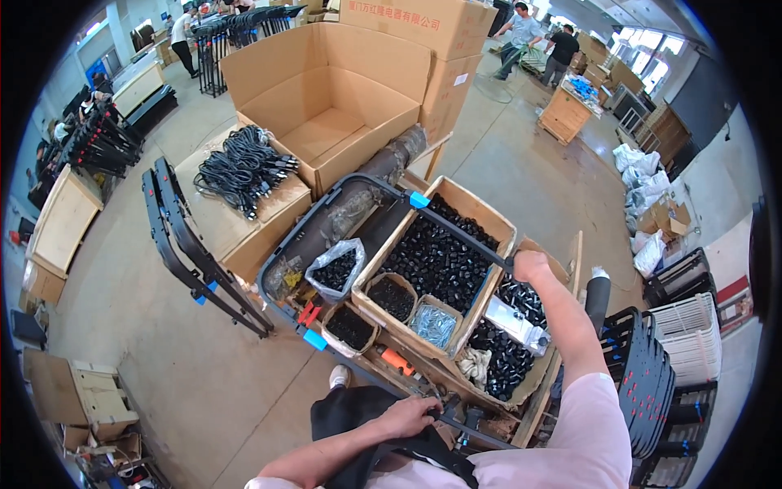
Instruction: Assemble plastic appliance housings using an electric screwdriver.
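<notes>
At nine o'clock a second black frame lies on the concrete floor, beside a closed carton bearing a heap of black cables. Behind it, toward twelve o'clock, stands a large open cardboard box.

The thing in hand is a black tubular metal frame with blue plastic clips, laid slantwise across the crowded workbench at the picture's centre. The left hand, at six o'clock, is closed around the frame's near bar low at the bench edge; its fingers look wrapped on the tube, though a dark cloth and small fittings crowd the spot. The right hand, at three o'clock of centre, is clenched round the frame's far bar, arm stretched out. So the hands sit well apart, one on each long side.

Under the frame lie a wooden tray of small black plastic parts, a clear bag of the same, and a small box of silvery screws. At four o'clock a stack of black plastic grilles leans by the bench.

The frame looks stiff and moderately heavy, awkward more for its span than its weight. The painted tube may be smooth, so a full wrap of the fingers on the straight runs, clear of the clips, seems the safest hold, with both sides carried together to stop it twisting.
</notes>
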{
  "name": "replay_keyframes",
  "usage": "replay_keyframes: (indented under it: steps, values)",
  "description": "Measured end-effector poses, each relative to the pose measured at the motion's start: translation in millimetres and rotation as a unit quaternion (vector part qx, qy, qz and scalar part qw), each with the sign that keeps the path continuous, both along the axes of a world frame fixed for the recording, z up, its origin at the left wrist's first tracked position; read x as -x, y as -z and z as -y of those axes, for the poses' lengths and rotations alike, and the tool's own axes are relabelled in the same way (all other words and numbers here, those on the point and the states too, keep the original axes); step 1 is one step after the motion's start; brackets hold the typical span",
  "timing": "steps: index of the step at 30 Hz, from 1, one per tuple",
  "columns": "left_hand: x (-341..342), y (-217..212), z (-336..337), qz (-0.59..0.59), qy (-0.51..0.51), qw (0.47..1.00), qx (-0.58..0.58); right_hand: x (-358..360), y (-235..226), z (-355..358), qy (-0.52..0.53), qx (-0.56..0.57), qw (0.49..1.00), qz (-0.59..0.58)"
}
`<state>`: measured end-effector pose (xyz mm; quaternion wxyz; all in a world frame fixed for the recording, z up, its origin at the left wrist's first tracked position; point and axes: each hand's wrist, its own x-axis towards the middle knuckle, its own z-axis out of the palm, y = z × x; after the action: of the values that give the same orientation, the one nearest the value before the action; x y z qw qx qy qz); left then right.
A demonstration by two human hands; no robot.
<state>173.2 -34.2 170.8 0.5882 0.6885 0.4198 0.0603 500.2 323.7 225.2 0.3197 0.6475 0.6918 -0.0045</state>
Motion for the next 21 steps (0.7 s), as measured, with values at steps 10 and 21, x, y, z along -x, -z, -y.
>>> replay_keyframes:
  steps: [10, 21]
  values:
    - [-5, -19, -12, -0.023, 0.044, 0.996, 0.068, 3, 19, -11, -0.012, -0.075, 0.994, -0.073]
    - [-13, -36, -7, -0.103, 0.082, 0.986, -0.104, -32, 61, 17, 0.072, -0.241, 0.923, -0.290]
